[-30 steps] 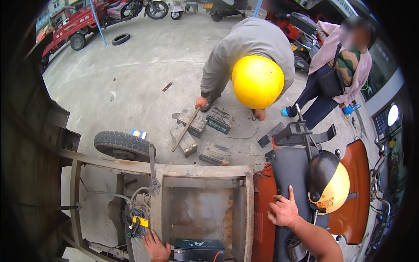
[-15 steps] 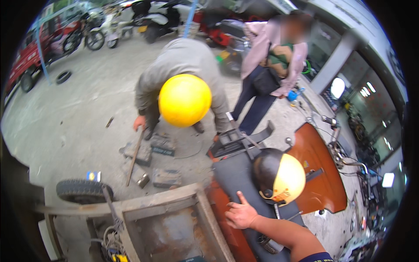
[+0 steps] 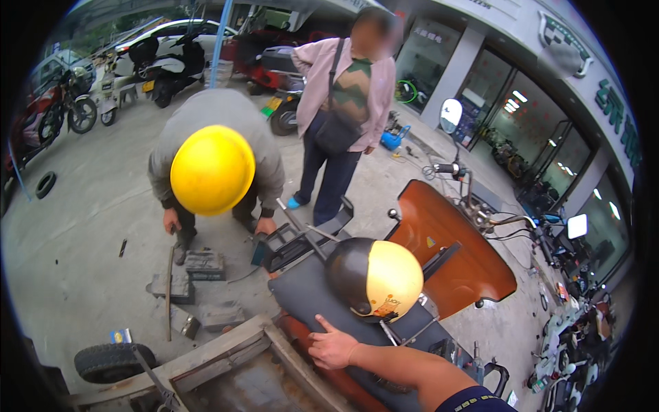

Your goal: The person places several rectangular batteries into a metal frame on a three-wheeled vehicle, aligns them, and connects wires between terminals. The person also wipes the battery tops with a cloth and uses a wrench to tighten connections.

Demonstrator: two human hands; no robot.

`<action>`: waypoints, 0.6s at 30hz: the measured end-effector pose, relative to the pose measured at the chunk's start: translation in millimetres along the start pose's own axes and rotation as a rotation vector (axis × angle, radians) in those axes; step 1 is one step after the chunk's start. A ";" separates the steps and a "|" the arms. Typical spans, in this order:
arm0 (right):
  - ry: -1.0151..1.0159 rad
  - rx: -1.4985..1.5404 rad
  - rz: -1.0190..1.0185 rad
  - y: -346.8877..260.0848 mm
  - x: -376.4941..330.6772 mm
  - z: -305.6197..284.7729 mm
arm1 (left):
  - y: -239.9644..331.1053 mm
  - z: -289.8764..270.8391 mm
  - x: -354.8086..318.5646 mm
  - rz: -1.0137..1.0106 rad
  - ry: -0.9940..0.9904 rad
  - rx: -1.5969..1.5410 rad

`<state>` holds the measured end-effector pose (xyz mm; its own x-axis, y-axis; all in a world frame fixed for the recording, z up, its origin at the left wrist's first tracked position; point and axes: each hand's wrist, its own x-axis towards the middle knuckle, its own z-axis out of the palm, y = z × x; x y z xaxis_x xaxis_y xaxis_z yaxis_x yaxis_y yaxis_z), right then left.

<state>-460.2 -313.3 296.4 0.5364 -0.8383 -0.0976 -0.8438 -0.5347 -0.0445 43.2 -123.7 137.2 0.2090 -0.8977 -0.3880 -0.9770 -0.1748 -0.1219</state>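
My right hand lies on the edge of a long dark grey seat on an orange-bodied vehicle, its fingers apart and nothing seen held in them. Past my hand, a black-and-cream helmet rests on the seat. A black metal frame stands at the seat's far end. There a co-worker in a yellow helmet bends down, one hand at the frame. The co-worker's other hand is just above a wooden stick. My left hand is out of view.
Dark battery-like blocks lie on the concrete. A rusty metal frame and a tyre are near left. Another person stands beyond the seat. An orange front shield with handlebars rises to the right.
My view has swung right, so the scene sits farther left. My right hand stays on the seat. The standing person is more upright, with one arm bent at the hip.
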 end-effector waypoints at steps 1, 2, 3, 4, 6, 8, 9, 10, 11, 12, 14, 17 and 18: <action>-0.057 -0.027 0.006 -0.1 -0.4 0.0 | 2.2 -7.2 0.2 -0.007 -0.055 -0.027; -0.074 -0.057 0.007 -0.1 -0.9 0.0 | 3.0 -11.7 -2.3 -0.040 -0.115 -0.053; -0.084 -0.081 -0.008 -0.5 -0.7 0.3 | -0.1 -15.1 -7.1 -0.086 -0.174 -0.080; -0.089 -0.084 0.000 -0.7 0.0 1.2 | 0.0 -14.9 -6.6 -0.102 -0.172 -0.092; -0.085 -0.092 0.009 1.4 0.5 3.1 | -5.0 -8.1 -8.1 -0.080 -0.108 -0.117; -0.037 -0.095 -0.002 2.2 1.0 5.3 | -8.3 5.7 -11.6 -0.059 0.037 -0.067; -0.001 -0.108 -0.014 2.3 1.1 6.3 | -11.9 13.1 -6.3 -0.022 0.127 -0.356; 0.039 -0.087 -0.013 1.9 2.1 7.5 | -14.0 19.8 -6.5 0.009 0.187 -0.323; 0.087 -0.076 -0.017 1.2 2.3 8.5 | -16.0 25.7 -5.6 -0.014 0.138 -0.333; 0.075 -0.091 -0.005 0.8 3.1 9.0 | -16.2 30.7 -5.8 -0.044 0.091 -0.348; 0.088 -0.097 -0.001 -1.9 4.2 10.0 | -18.0 37.1 -5.5 -0.030 0.130 -0.288; 0.127 -0.055 0.024 -4.7 6.3 10.5 | -18.9 39.6 -5.7 -0.040 0.124 -0.269; 0.152 -0.042 0.027 -5.2 6.9 11.2 | -18.4 40.0 -5.7 -0.017 0.155 -0.236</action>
<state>-452.2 -315.2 284.8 0.5122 -0.8572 0.0534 -0.8584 -0.5131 -0.0018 61.7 -99.2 105.1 0.2342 -0.9419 -0.2409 -0.9600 -0.2632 0.0957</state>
